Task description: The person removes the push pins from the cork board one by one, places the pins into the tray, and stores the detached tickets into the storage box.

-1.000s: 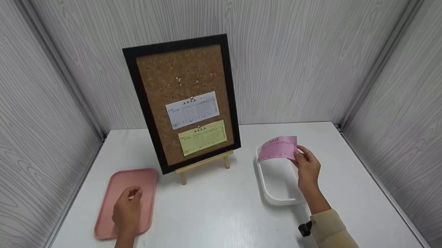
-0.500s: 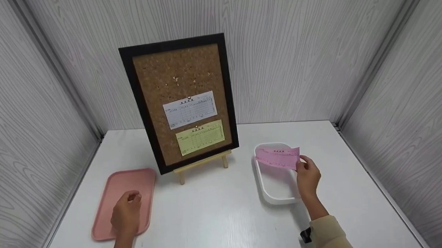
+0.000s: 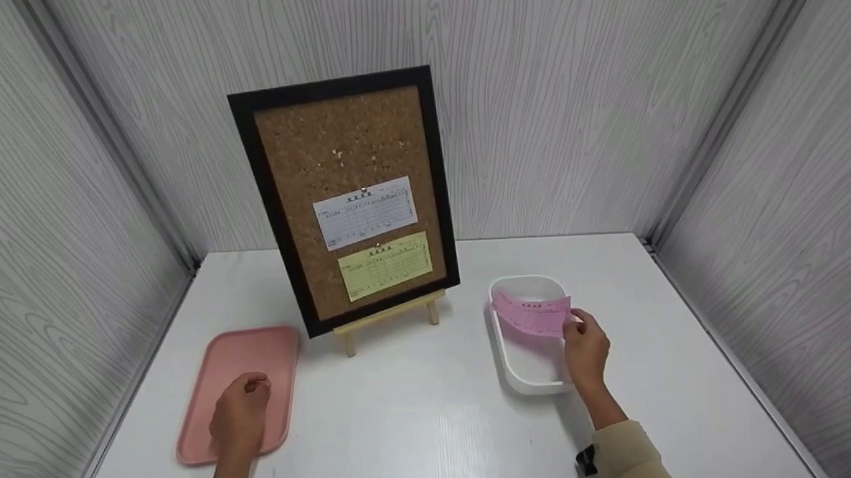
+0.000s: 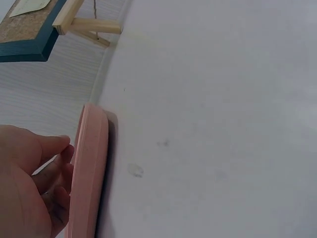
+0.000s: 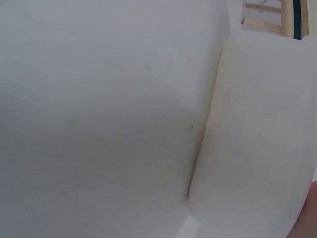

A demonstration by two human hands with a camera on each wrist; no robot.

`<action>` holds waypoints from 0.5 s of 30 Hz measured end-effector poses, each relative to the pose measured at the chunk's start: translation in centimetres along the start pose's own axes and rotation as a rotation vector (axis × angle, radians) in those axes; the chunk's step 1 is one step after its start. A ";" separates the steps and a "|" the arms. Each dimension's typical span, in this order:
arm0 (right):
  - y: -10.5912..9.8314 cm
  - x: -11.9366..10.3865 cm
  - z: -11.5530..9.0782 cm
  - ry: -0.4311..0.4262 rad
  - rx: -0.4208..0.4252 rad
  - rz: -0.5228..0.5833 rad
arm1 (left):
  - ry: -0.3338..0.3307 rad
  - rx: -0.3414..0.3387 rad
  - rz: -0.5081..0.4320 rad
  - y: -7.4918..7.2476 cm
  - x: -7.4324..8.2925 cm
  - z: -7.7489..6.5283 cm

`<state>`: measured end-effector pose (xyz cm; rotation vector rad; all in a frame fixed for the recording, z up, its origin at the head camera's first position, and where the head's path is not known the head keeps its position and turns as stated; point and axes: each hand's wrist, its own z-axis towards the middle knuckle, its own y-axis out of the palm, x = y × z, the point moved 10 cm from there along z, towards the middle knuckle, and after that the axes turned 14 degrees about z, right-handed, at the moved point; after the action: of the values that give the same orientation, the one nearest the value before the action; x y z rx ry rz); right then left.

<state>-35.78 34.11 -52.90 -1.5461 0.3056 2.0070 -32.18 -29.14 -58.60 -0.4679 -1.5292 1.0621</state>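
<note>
- Pink paper, a printed slip (image 3: 533, 317), bows downward over the far part of a white tray (image 3: 532, 389) on the right of the counter (image 3: 419, 419).
- The right hand (image 3: 587, 347) pinches the slip's right end between thumb and fingers. Its forearm comes from the near right and slants far and left, the beige sleeve (image 3: 627, 451) ending before the wrist.
- The left hand (image 3: 239, 416) lies over a pink tray (image 3: 219, 356), fingers loosely curled and narrow, thumb tip close to the forefinger. Its forearm points far and slightly right.
- Between the trays and farther back, a black-framed cork board (image 3: 342, 142) leans on a wooden easel (image 3: 393, 314), bearing a white slip (image 3: 367, 214) above a yellow slip (image 3: 387, 267).
</note>
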 end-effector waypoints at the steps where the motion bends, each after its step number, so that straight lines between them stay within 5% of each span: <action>1: 0.0 0.0 0.0 -0.001 0.002 -0.012 | 0.003 -0.004 -0.001 0.0 0.0 0.0; 15: 0.6 0.1 -0.6 -0.003 -0.057 -0.134 | 0.011 -0.043 0.049 0.6 -0.5 0.3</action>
<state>-35.65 33.35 -53.30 -1.5555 0.1407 1.9294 -32.50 -29.30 -59.37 -0.5423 -1.5405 1.0640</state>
